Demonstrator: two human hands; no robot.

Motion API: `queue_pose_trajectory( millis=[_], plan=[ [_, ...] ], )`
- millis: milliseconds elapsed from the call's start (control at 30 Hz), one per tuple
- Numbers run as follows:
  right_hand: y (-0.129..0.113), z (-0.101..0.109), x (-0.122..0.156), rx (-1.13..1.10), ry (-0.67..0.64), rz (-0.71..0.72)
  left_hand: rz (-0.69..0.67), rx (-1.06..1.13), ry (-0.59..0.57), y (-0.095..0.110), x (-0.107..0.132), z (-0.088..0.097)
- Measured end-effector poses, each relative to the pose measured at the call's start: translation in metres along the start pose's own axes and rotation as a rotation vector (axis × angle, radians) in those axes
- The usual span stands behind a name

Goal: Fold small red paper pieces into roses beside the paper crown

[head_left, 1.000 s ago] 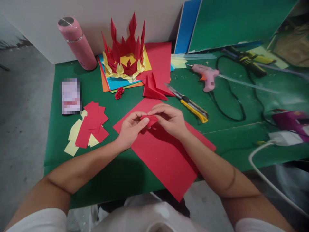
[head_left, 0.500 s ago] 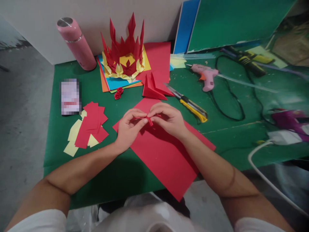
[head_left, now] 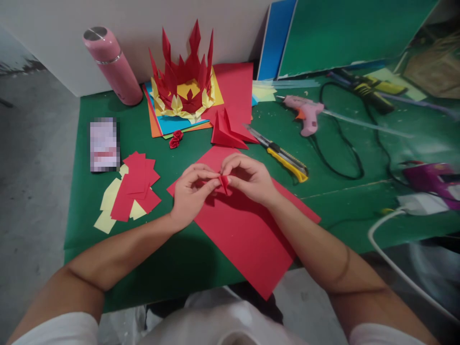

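My left hand (head_left: 190,194) and my right hand (head_left: 247,177) meet over a large red paper sheet (head_left: 247,235) on the green table (head_left: 165,273). Both pinch a small folded red paper piece (head_left: 224,182) between thumb and fingers, its point hanging down. A pile of cut red and yellow paper squares (head_left: 131,189) lies left of my left hand. Behind my hands sit folded red paper pieces (head_left: 226,129) and a red and yellow paper crown (head_left: 183,86) on a stack of coloured sheets.
A pink flask (head_left: 113,64) stands at the back left, a phone (head_left: 104,143) below it. A yellow utility knife (head_left: 282,155), a pink glue gun (head_left: 305,112) with black cord, and a white cable (head_left: 391,258) lie to the right. Small red paper roses (head_left: 176,139) sit mid-table.
The small red piece has been folded narrower between my fingertips and turned so its point hangs down. My hands stayed in the same spot, drawn slightly closer together.
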State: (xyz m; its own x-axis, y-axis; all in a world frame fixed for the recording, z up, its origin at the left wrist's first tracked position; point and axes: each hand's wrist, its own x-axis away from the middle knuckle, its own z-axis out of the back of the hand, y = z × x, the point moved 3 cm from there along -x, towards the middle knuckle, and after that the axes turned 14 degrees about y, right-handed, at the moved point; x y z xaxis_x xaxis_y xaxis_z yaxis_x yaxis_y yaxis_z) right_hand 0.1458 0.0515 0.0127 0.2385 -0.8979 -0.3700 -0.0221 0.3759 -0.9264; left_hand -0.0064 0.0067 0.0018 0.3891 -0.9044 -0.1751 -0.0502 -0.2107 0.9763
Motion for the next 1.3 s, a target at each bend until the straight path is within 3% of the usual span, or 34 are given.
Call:
queue_pose_trajectory(
  millis=[433, 633, 700, 800, 900, 1133, 1300],
  plan=[
    [0.002, -0.004, 0.005, -0.252, -0.037, -0.233, 0.126, 0.155, -0.151, -0.009, 0.004, -0.004],
    [0.006, -0.004, 0.006, -0.313, 0.000, -0.352, -0.043, 0.113, -0.079, -0.006, 0.000, -0.002],
    [0.007, -0.004, 0.006, -0.309, 0.010, -0.373, -0.066, 0.125, -0.104, -0.005, 0.000, -0.003],
    [0.006, -0.003, 0.005, -0.306, 0.011, -0.356, 0.031, 0.188, -0.161, -0.009, 0.002, -0.006],
    [0.004, -0.002, 0.004, -0.290, -0.016, -0.291, 0.139, 0.248, -0.126, -0.016, 0.003, -0.006],
    [0.005, 0.000, 0.001, -0.215, -0.015, -0.240, 0.177, 0.267, -0.118, -0.014, 0.002, -0.007],
    [0.009, 0.002, 0.001, -0.211, 0.032, -0.271, 0.335, 0.289, -0.120, -0.016, 0.003, -0.007]
  ],
)
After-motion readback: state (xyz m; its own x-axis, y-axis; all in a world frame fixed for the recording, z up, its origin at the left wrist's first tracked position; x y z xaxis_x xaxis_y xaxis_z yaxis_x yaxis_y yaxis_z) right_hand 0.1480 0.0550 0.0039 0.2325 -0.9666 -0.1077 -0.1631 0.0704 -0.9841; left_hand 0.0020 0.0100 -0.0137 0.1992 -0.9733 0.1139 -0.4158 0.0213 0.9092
